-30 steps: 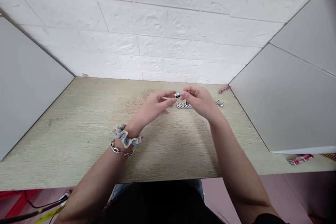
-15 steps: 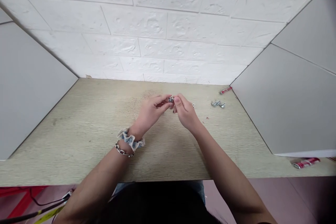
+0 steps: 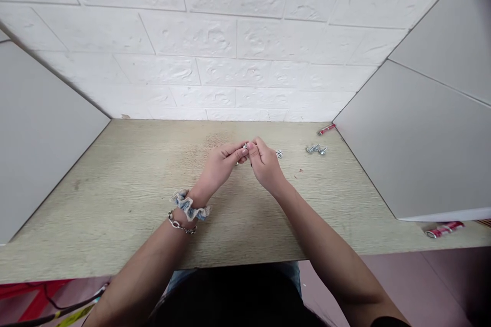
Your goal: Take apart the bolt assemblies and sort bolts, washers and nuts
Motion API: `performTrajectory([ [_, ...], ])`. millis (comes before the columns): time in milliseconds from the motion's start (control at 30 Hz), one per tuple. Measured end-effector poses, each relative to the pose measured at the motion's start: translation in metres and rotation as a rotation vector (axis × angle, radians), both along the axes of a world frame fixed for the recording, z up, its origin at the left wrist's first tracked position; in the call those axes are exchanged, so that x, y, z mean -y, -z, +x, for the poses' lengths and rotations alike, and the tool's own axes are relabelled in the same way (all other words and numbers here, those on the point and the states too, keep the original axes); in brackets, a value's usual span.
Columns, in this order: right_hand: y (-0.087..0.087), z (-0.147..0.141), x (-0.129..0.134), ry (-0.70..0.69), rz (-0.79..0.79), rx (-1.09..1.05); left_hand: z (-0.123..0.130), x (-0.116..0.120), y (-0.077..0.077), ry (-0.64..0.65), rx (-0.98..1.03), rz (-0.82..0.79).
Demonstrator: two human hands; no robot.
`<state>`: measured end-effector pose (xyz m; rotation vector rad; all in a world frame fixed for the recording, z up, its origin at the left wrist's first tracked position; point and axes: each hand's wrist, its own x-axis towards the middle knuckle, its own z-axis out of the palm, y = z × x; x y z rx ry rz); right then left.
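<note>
**Pinching a small metal fitting (image 3: 245,146) over a table (image 3: 115,214)**

Item: metal fitting. Silver, mostly hidden by fingers, exact form not readable. Location: in the air above the table's middle, between both hands, toward the far edge.

Item: left hand (image 3: 220,166). Fingers curled and closed, thumb and forefinger pressed on the fitting from the left. Has hold of it at the fingertips. Worn at the wrist: a blue-patterned scrunchie (image 3: 187,205) and, just below it on the forearm, a silver chain bracelet (image 3: 181,225).

Item: right hand (image 3: 264,166). Nearly closed, fingertips meeting the left hand's and pinching the fitting from the right.

Nearby on the table: a small cluster of silver nuts (image 3: 279,154), just beyond the right hand; a group of small metal pieces (image 3: 316,149), farther right, shape too small to tell; a red tube (image 3: 326,129) by the far right corner; a second red tube (image 3: 445,230) at the near right edge.

Surroundings: a white brick-textured wall (image 3: 230,36) behind the table, with a grey panel (image 3: 46,133) on the left and a grey panel (image 3: 422,138) on the right.
</note>
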<state>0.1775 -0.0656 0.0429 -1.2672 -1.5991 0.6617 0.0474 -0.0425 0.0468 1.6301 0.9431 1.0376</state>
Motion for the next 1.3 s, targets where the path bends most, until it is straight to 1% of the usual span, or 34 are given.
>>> performTrajectory([
  [100,0.001,-0.001,0.0,-0.014,0.039,0.053,-0.003,-0.004,0.0,0.05,0.118,-0.167],
  [167,0.002,-0.001,0.0,-0.038,0.055,0.079,-0.007,-0.008,0.0,0.095,0.167,-0.247],
  [267,0.003,0.001,0.0,-0.074,0.062,0.108,-0.011,-0.012,0.0,0.139,0.182,-0.291],
  [400,0.008,-0.002,0.002,-0.088,0.07,0.146,-0.015,-0.011,-0.006,0.131,0.086,-0.264],
  [500,0.018,-0.011,0.005,-0.054,0.103,0.152,-0.021,-0.012,-0.01,0.123,-0.011,-0.229],
  [567,0.025,-0.02,0.008,-0.036,0.11,0.131,-0.027,-0.015,-0.012,0.145,-0.078,-0.217],
  [667,0.031,-0.026,0.009,0.018,0.037,0.037,-0.037,-0.02,-0.013,0.187,-0.167,-0.215],
  [733,0.03,-0.023,0.008,0.046,-0.057,-0.005,-0.041,-0.022,-0.013,0.169,-0.193,-0.192],
  [800,0.026,-0.016,0.005,0.04,-0.138,-0.001,-0.04,-0.021,-0.013,0.13,-0.199,-0.161],
  [867,0.02,-0.008,0.003,0.038,-0.179,0.005,-0.037,-0.019,-0.013,0.115,-0.216,-0.142],
  [933,0.016,-0.002,0.0,0.043,-0.217,-0.013,-0.033,-0.016,-0.012,0.142,-0.245,-0.133],
  [1033,0.014,0.0,-0.003,-0.027,-0.288,-0.07,-0.028,-0.013,-0.008,0.204,-0.249,-0.093],
  [1133,0.018,-0.001,-0.006,-0.094,-0.316,-0.141,-0.025,-0.014,-0.003,0.222,-0.238,-0.024],
  [1300,0.016,-0.001,-0.006,-0.133,-0.317,-0.209,-0.024,-0.015,0.002,0.201,-0.247,0.031],
])
